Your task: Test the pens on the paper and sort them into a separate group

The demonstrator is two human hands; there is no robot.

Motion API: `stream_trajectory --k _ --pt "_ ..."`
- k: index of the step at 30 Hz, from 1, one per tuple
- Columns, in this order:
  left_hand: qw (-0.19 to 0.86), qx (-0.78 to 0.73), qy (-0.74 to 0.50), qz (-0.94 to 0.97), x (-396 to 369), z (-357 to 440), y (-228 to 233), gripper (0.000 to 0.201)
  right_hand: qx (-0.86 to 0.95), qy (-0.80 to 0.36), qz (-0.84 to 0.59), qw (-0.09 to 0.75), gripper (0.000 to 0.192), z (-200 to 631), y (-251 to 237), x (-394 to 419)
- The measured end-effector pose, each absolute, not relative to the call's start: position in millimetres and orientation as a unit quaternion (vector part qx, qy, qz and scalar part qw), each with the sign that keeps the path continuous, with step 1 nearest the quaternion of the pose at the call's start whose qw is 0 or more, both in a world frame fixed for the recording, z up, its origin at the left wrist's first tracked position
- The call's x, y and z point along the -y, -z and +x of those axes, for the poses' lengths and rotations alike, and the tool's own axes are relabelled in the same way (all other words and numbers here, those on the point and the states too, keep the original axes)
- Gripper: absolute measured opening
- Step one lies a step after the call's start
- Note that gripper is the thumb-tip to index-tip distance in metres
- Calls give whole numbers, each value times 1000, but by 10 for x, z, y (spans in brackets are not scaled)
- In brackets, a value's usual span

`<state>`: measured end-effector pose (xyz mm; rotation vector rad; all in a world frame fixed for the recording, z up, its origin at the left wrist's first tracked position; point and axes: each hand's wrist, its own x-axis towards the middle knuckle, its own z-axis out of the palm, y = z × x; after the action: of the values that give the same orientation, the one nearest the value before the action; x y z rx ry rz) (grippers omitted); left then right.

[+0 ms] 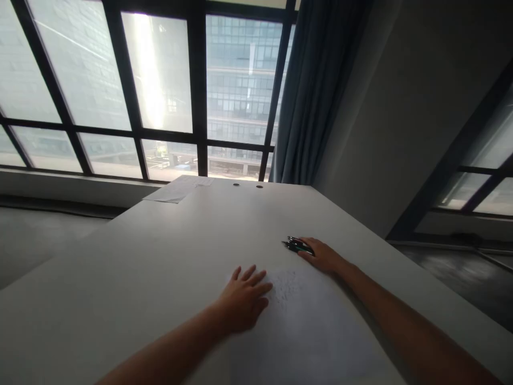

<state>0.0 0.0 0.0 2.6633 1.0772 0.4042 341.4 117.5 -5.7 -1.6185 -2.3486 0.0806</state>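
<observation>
My left hand [245, 300] lies flat with its fingers spread on the upper left part of a white sheet of paper [312, 334]. Dark handwriting covers a patch near the top of this sheet, just right of my left fingers. Beyond the sheet's upper right, my right hand [319, 255] rests on the tabletop, its fingers closed around several black pens [294, 245]. The pens' tips stick out to the left; their other ends are hidden under my fingers.
The long white table [172, 251] reaches toward the windows. More papers [176, 190] lie at its far left corner, and two dark round spots [259, 186] show near its far edge. A blue-grey curtain [308, 101] hangs behind, beside a wall [385, 128].
</observation>
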Motion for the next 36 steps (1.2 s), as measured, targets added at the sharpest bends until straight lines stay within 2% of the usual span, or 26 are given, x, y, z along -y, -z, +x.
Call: stream_trajectory --k 4,9,13,15,18,21,23,26,29,32,36 --pt "146 -348 -132 917 4 -12 -48 44 811 18 -563 155 55 3219 105 -1512" --pt "154 -347 -135 915 -5 -19 -70 44 863 8 -468 189 45 2612 97 -1658" --pt "160 -352 -131 913 -12 -26 -93 43 879 -5 -435 193 45 2400 26 -1573" --pt "163 -355 -129 912 -6 -34 -107 43 885 10 -427 187 52 2466 -9 -1540" --pt "166 -358 -130 910 2 -60 -112 42 860 35 -470 198 62 2764 -2 -1542" --pt "169 -373 -156 899 -47 -80 -95 41 780 16 -588 214 62 3192 96 -1576" --pt "159 -400 -187 883 -157 -59 -80 46 725 -10 -652 220 67 3433 186 -1593" --pt "123 -466 -190 855 -479 51 -72 61 714 -41 -660 230 69 3545 289 -1608" --pt "80 -494 -159 851 -926 211 -88 76 727 -59 -638 247 64 3329 311 -1626" --pt "86 -500 -130 852 -1329 324 -88 87 749 -66 -609 251 61 2965 280 -1637" --pt "96 -472 -129 867 -1585 338 -24 83 769 -72 -572 277 47 2555 238 -1622"
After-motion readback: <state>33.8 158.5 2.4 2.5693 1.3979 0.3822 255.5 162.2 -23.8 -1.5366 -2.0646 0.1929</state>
